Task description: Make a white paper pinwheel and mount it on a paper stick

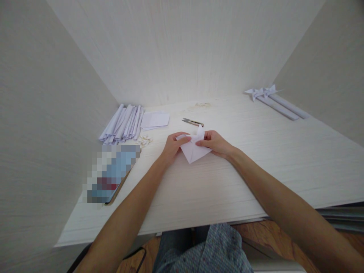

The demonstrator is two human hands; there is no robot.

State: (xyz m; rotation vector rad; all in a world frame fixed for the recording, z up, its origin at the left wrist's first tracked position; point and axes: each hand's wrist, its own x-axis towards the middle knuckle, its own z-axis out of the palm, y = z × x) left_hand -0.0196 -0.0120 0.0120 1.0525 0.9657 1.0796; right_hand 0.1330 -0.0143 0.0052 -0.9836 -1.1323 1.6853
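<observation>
A folded piece of white paper (193, 149) lies on the white desk (256, 167) in front of me, one corner pointing toward me and a flap standing up. My left hand (172, 146) pinches its left side with thumb and fingers closed on the fold. My right hand (215, 143) grips its right side, fingers pressed on the paper.
Small snips (192, 122) lie just behind the paper. At the back left are several rolled paper sticks (122, 124), a stack of white sheets (155, 120) and small pale bits (145, 141). A blurred phone (112, 172) lies left. Two finished paper pinwheels (274, 100) rest back right.
</observation>
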